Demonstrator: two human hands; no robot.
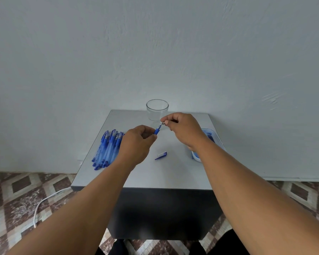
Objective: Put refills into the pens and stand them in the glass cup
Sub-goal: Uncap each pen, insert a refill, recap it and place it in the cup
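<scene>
My left hand (136,142) grips a blue pen (157,130) by its barrel, above the middle of the grey table (173,172). My right hand (180,128) pinches the pen's silver tip end with thumb and forefinger. A blue pen cap (161,155) lies on the table below the hands. A pile of several blue pens (107,148) lies at the table's left. The clear glass cup (157,109) stands upright at the back edge with nothing in it.
A white tub (206,142) with blue parts sits at the table's right, partly hidden by my right forearm. A white cable (44,201) runs over the patterned tile floor at the left. A plain wall stands behind the table.
</scene>
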